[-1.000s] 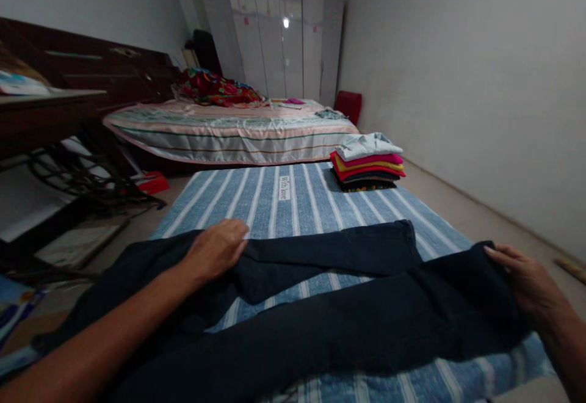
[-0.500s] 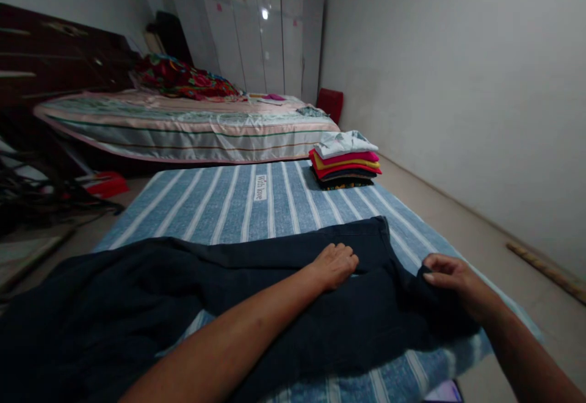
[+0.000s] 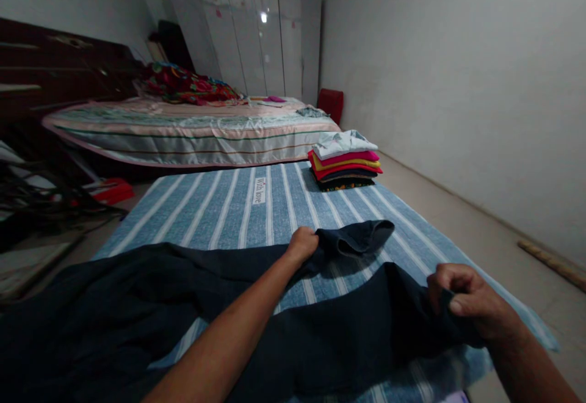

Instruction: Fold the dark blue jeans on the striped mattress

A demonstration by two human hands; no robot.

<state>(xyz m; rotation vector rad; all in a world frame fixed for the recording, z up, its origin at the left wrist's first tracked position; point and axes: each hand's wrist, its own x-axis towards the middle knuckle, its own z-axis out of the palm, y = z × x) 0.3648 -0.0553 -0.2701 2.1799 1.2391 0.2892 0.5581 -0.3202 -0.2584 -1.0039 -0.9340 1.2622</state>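
Observation:
A pair of dark trousers (image 3: 339, 342) lies lengthwise over the striped blue cloth, its two legs apart with cloth showing between them. My left hand (image 3: 303, 243) is closed around the far leg, a little short of its hem, and the open cuff hangs beyond the fist to the right. With thumb and fingers pinched together, my right hand (image 3: 471, 299) grips the near leg by its hem end, which is slightly raised. The waist end on the left is bunched and runs out of view.
A stack of folded clothes (image 3: 345, 162) stands at the far right of the striped blue cloth (image 3: 215, 207). Behind it is a bed (image 3: 206, 140) with a red patterned blanket (image 3: 187, 83). A wooden stick (image 3: 552, 264) lies on the floor by the right wall.
My left hand, which lay on the trousers, has moved left and gripped the far leg, pulling it away from the near one. My right hand still holds the near hem, slightly farther right.

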